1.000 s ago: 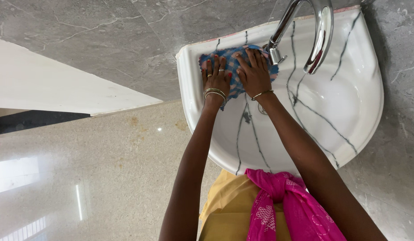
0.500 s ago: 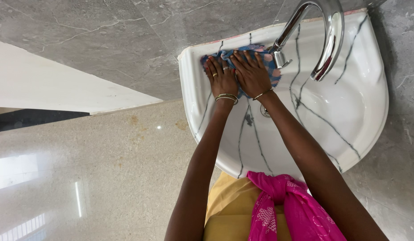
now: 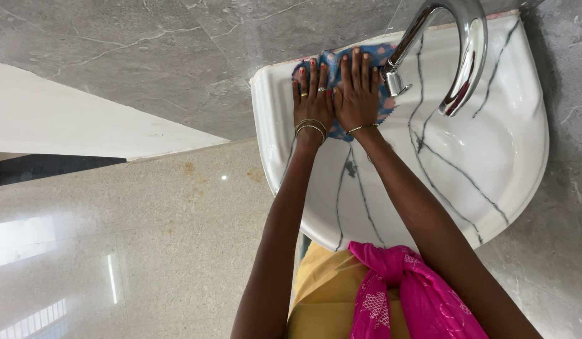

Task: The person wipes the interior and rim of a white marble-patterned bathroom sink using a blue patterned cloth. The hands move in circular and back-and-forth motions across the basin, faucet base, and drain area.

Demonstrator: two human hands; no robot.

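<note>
A blue checked cloth (image 3: 380,58) lies on the back rim of a white wash basin (image 3: 491,163) with dark vein lines. My left hand (image 3: 311,97) and my right hand (image 3: 357,94) press flat on the cloth side by side, fingers spread and pointing toward the wall. Most of the cloth is hidden under my palms. Just right of my right hand stands the base of a curved chrome tap (image 3: 463,56), whose spout arches over the bowl.
Grey marbled tiles (image 3: 146,56) cover the wall behind and beside the basin. A glossy beige floor (image 3: 146,251) spreads to the left, with a white panel (image 3: 65,119) above it. A pink scarf (image 3: 404,295) hangs at my chest.
Both hands have slid the cloth along the basin's back rim toward the wall and the tap, and the fingers have stretched out flatter.
</note>
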